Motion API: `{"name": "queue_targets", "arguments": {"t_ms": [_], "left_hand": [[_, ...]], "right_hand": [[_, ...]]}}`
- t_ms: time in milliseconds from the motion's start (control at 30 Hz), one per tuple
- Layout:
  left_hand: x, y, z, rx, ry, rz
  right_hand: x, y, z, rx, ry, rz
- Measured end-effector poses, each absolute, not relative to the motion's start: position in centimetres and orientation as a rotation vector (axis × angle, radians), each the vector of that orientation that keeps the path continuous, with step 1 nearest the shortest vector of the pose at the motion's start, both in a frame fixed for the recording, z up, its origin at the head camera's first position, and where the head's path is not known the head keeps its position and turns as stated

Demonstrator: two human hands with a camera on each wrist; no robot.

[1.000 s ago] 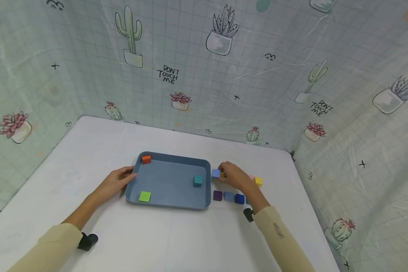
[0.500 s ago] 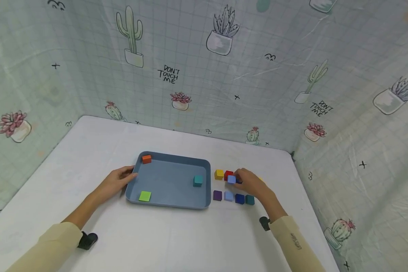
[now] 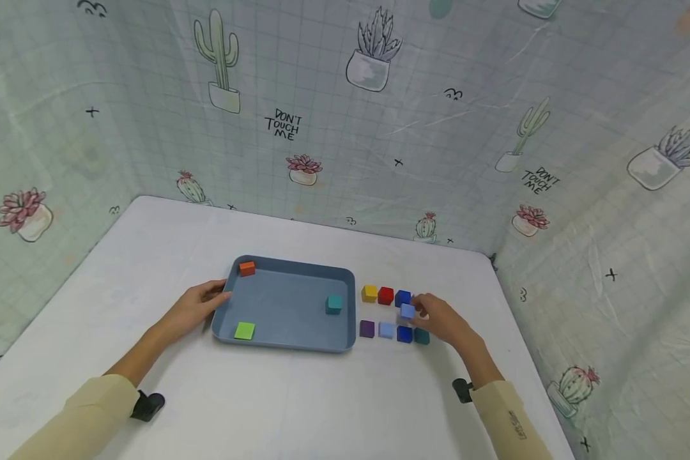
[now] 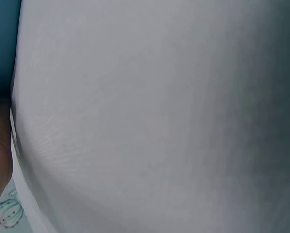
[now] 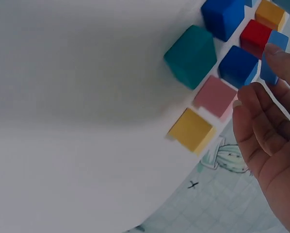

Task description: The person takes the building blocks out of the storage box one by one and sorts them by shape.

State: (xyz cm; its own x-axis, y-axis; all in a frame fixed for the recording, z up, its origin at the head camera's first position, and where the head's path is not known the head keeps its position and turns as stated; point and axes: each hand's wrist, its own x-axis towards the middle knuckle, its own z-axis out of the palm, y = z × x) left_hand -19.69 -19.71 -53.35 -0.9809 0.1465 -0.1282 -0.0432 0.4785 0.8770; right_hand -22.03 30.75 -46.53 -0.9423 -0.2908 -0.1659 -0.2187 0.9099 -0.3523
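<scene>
Right hand (image 3: pixel 445 321) up over the loose cubes to the right of the tray (image 3: pixel 287 263), fingers (image 5: pixel 276 53) pinching a light blue cube (image 3: pixel 407 311), lifted just above the bench (image 3: pixel 299 402). Held right between the two rows of cubes, close over a dark blue cube (image 3: pixel 402 297) in the far row. Far row, counting away from the tray: yellow cube (image 3: pixel 370 293), red cube (image 3: pixel 386 295), then that dark blue one. Near row, again from the tray: purple cube (image 3: pixel 367 328), pale blue cube (image 3: pixel 386 329), second dark blue cube (image 3: pixel 404 334), teal cube (image 3: pixel 421 336) half tucked under the hand. From the right wrist view, a pink cube (image 5: pixel 214 96) and another yellow cube (image 5: pixel 192 131) beyond the dark blue one, farthest from the tray, hidden by the hand in the head view. Left hand (image 3: pixel 198 306) flat on the bench against the tray's left rim, fingers relaxed and lightly spread, thumb touching the edge. Inside the tray: orange cube (image 3: pixel 246 268) in the far left corner, green cube (image 3: pixel 244 330) near the front left corner, teal cube in the tray (image 3: pixel 334 304) by the right wall. Cactus-print cloth (image 3: pixel 345 115) all around behind.
</scene>
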Motion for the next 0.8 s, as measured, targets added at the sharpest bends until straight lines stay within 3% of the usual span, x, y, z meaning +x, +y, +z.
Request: {"name": "queue_targets", "arguments": {"t_ms": [400,800], "left_hand": [[-19.7,-19.7,-53.3,0.084,2.534,1.511],[-19.7,-20.0,-53.3,0.091,2.528,1.527]], "right_hand": [[-19.9,34.8,-47.0,-0.350,2.907,-0.509],[-17.8,37.4,-48.3,-0.116,2.868,-0.589]]}}
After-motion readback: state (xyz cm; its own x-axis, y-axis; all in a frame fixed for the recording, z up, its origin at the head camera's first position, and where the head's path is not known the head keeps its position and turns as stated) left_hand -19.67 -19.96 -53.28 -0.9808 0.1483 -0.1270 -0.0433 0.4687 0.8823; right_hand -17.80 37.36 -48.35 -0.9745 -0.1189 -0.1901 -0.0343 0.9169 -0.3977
